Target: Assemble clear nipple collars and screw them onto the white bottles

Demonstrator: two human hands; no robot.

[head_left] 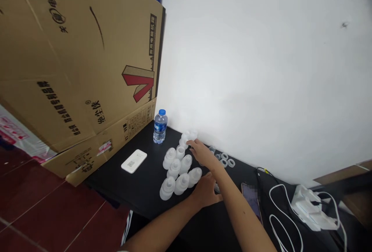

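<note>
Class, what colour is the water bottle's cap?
The water bottle has a blue cap, best seen in the head view.

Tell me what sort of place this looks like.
Likely a small workroom or storeroom used for bench work: white plastic bottle-like parts are set out on a black table, with a large cardboard carton standing beside it.

Plastic piece point(216, 188) mostly hidden, phone screen point(251, 201) blurred

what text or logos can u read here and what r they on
Cardboard box: "绝尘侠", with other Chinese print, much too small or slanted to read surely.
Red V logo: on the box, no words.
Water bottle: blue label, too small to read.
White device: QR code, too small to read.
Phone: screen blurred.
</note>
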